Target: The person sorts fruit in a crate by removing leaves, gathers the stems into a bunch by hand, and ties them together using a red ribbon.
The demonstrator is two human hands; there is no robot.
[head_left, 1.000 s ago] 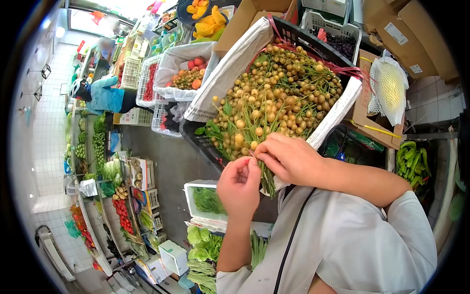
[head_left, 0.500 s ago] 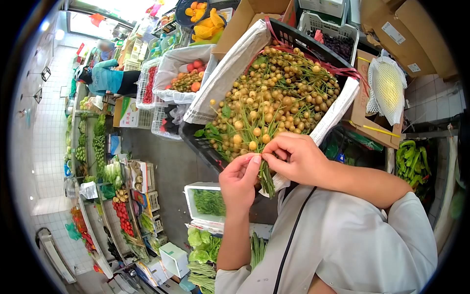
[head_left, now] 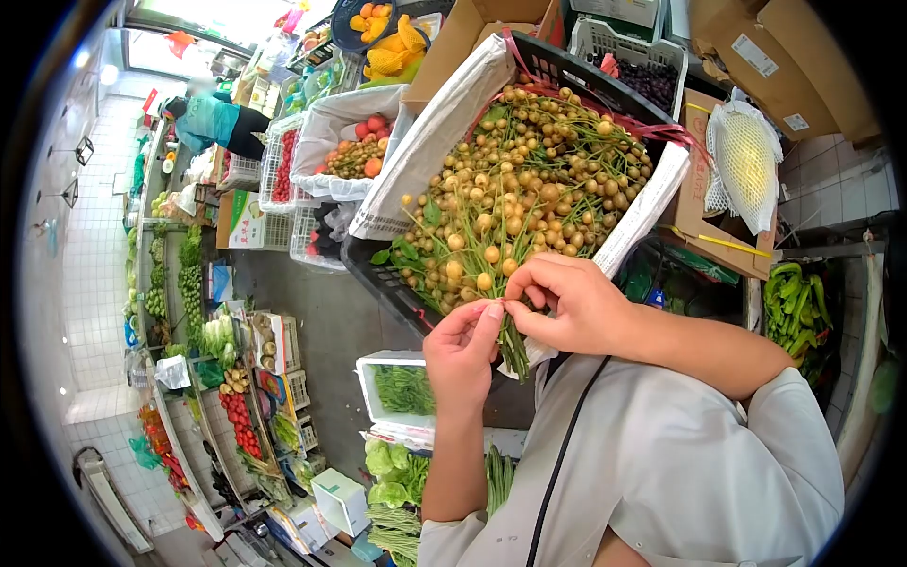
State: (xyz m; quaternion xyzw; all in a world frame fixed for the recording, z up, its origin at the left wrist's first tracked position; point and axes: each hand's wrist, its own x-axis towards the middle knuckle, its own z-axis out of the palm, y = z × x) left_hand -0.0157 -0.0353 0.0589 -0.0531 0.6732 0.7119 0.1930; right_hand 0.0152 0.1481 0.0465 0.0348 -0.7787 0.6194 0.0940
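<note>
A bunch of small round yellow-brown fruit, longans or wampees by their look, has its green stems (head_left: 513, 348) gathered together over the crate's near edge. My left hand (head_left: 463, 345) is closed in a pinch at the stems from the left. My right hand (head_left: 567, 302) pinches at the same spot, its thumb and forefinger meeting the left fingertips. Anything thin between the fingertips is too small to make out. Beyond the hands, more of these fruit (head_left: 539, 170) fill a black crate (head_left: 387, 283) with a white liner (head_left: 444, 132).
At the right are a carton (head_left: 697, 189) with a net-wrapped fruit (head_left: 746, 161) and green peppers (head_left: 796, 304). Grapes (head_left: 652, 85) stand behind the crate. Below left is a foam box (head_left: 373, 389) of greens. A person in blue (head_left: 210, 123) bends near the far shelves.
Both hands stay pinched at the stems, with only slight finger movement. The view has shifted slightly. The person in the background has bent further over.
</note>
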